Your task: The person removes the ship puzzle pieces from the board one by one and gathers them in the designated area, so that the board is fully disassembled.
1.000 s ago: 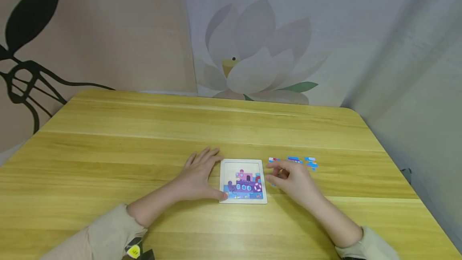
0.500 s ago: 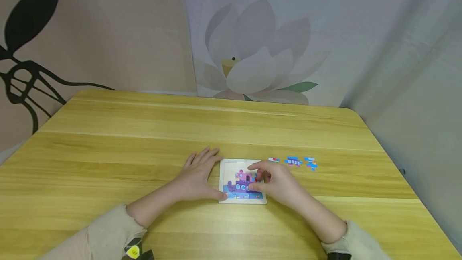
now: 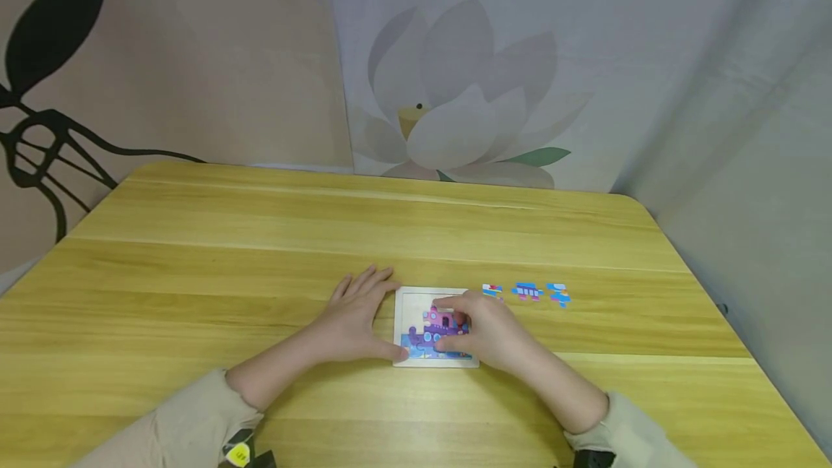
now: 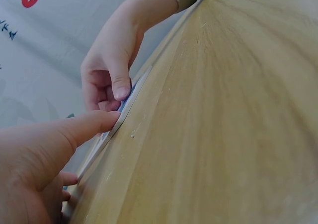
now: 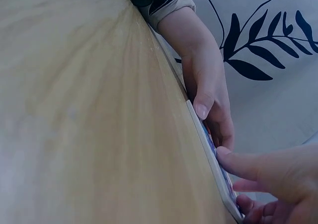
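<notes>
A square white puzzle tray (image 3: 436, 363) lies on the table, partly filled with jigsaw pieces showing a pink and purple boat (image 3: 442, 318) on blue water. Its upper left part is bare. My left hand (image 3: 351, 327) is spread at the left side, thumb on the lower left corner and a fingertip by the upper left corner. Over the right half of the picture is my right hand (image 3: 489, 331), fingers bent and thumb down on the pieces. In the right wrist view that thumb (image 5: 238, 163) touches the puzzle surface. Whether a piece is between the right fingers is hidden.
Loose jigsaw pieces lie right of the tray: a red, white and blue one (image 3: 492, 289), a blue and pink one (image 3: 527, 291) and a blue one (image 3: 559, 294). The wooden table (image 3: 260, 222) ends at a printed curtain (image 3: 481, 92) behind.
My right hand has moved left from beside the tray to over the boat picture, uncovering the loose pieces. Its thumb and forefinger are further apart. The left hand has stayed in place.
</notes>
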A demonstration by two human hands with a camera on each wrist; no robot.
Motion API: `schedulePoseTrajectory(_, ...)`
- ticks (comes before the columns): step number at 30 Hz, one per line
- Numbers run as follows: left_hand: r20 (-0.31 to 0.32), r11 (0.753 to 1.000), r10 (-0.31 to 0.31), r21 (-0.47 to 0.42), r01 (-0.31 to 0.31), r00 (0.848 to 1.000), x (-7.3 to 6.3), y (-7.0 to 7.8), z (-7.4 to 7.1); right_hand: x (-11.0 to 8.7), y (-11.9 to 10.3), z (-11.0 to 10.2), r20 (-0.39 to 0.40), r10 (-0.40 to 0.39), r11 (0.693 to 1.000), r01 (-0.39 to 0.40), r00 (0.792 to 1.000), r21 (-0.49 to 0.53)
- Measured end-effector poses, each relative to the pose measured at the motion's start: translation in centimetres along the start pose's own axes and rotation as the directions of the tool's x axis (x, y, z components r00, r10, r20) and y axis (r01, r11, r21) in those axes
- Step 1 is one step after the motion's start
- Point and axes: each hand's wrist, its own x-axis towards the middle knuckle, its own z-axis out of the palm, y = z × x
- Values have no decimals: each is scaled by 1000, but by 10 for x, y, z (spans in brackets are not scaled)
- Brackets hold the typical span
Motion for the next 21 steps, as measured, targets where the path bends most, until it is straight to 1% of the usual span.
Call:
schedulePoseTrajectory(4,5,1000,8,-6,-7,1000,0,0,-1,0,-2,1,2,-5,1000,5,1000,-28)
schedulePoseTrajectory(10,8,1000,12,-11,-12,1000,0,0,-2,1,-6,-1,7,14,999,-13,1000,-52)
schedulePoseTrajectory(17,-1,1000,15,-19,-15,1000,0,0,-2,3,-14,-3,44,103,994,-100,994,-52)
schedulePoseTrajectory(21,-2,1000,13,-17,-13,1000,0,1,-2,4,-17,-4,48,133,990,-130,990,-49)
